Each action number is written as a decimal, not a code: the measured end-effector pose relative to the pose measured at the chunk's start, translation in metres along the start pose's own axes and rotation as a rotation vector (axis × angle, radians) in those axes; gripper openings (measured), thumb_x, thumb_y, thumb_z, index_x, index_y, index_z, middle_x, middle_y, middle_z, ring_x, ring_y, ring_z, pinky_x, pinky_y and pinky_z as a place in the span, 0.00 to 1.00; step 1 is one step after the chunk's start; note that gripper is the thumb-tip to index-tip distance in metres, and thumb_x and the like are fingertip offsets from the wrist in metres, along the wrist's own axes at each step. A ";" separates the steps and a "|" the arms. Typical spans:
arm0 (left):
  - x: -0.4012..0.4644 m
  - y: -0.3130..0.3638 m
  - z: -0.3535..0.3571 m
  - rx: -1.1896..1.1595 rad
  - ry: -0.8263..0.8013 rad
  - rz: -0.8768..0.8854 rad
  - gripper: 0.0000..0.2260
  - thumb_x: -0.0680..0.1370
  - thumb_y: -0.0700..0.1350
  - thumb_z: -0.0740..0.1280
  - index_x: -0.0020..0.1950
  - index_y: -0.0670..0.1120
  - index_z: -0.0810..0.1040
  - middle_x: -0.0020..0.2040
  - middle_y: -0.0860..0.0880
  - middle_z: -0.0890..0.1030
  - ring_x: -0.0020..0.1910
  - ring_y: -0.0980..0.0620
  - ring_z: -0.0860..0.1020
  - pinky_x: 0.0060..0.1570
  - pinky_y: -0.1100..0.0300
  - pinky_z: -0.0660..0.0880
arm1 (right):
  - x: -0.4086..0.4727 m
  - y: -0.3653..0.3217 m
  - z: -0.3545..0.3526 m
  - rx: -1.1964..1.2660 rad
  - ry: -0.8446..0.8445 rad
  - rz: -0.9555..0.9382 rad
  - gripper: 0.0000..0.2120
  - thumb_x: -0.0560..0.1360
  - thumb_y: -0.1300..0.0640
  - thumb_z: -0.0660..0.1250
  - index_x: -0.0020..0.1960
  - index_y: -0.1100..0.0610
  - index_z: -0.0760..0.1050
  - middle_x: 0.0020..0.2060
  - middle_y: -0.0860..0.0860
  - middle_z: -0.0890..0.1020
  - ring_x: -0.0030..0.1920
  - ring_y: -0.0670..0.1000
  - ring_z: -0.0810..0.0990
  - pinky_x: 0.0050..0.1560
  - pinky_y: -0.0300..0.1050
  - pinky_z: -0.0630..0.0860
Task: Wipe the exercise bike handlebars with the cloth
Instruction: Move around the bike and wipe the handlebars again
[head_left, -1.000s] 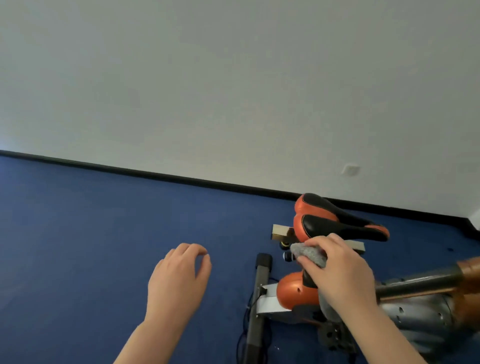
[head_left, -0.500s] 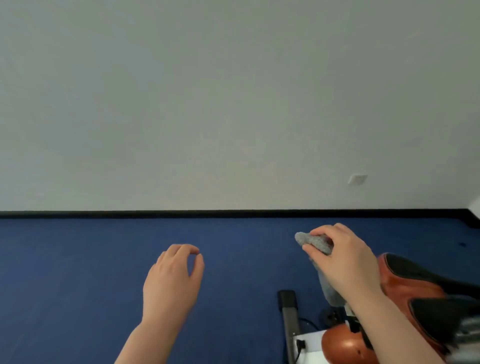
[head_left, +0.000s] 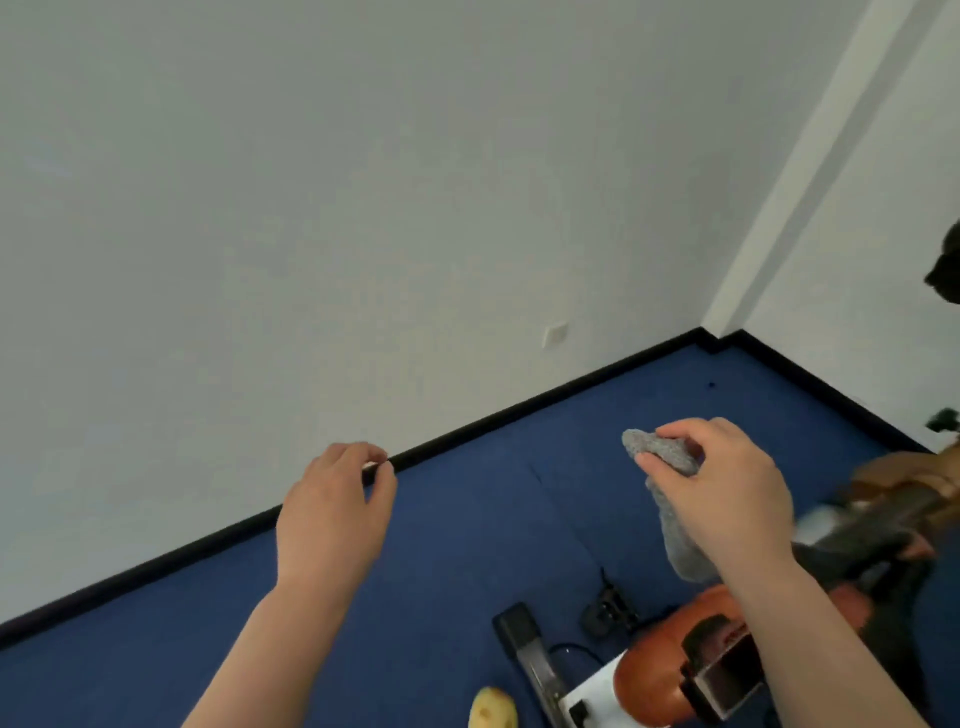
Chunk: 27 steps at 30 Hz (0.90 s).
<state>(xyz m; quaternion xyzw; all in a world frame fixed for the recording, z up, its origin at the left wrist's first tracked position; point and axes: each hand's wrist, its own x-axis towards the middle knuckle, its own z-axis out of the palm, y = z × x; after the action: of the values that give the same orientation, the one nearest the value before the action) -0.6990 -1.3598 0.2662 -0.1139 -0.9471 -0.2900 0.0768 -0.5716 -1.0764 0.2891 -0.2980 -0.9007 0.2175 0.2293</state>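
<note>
**Handlebars lie to the right of the cloth hand**

One orange-and-black exercise bike (head_left: 670, 675) sits low right on the blue carpet floor (head_left: 441, 545); its blurred dark handlebar (head_left: 872, 525) runs roughly left to right at the right edge, just beside the right hand (head_left: 727, 493), which pinches one crumpled grey cloth (head_left: 660, 457); the left hand (head_left: 332, 514), loosely curled and holding nothing, hangs well apart; so I judge the right hand does the wiping.
</note>
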 end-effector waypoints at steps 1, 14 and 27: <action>0.020 0.010 0.011 0.000 -0.011 0.040 0.09 0.78 0.49 0.60 0.53 0.50 0.78 0.54 0.54 0.78 0.52 0.52 0.77 0.46 0.54 0.73 | 0.013 0.003 0.006 0.002 0.010 0.023 0.08 0.68 0.47 0.73 0.46 0.46 0.78 0.40 0.44 0.76 0.39 0.50 0.76 0.37 0.44 0.70; 0.248 0.111 0.120 -0.053 -0.161 0.306 0.09 0.78 0.51 0.60 0.52 0.52 0.78 0.53 0.55 0.79 0.51 0.53 0.77 0.46 0.55 0.73 | 0.183 0.011 0.057 -0.104 0.042 0.231 0.07 0.69 0.43 0.70 0.45 0.41 0.76 0.39 0.39 0.73 0.33 0.41 0.72 0.29 0.31 0.59; 0.457 0.260 0.256 -0.099 -0.406 0.792 0.10 0.78 0.49 0.60 0.54 0.51 0.79 0.54 0.55 0.80 0.50 0.52 0.77 0.47 0.56 0.74 | 0.344 0.039 0.091 -0.190 0.245 0.594 0.08 0.70 0.45 0.71 0.47 0.44 0.77 0.41 0.42 0.75 0.38 0.43 0.74 0.34 0.42 0.71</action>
<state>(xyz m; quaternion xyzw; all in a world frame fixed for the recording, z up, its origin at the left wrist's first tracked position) -1.0911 -0.9274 0.2914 -0.5257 -0.8115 -0.2550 -0.0113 -0.8506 -0.8523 0.2932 -0.5915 -0.7565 0.1527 0.2335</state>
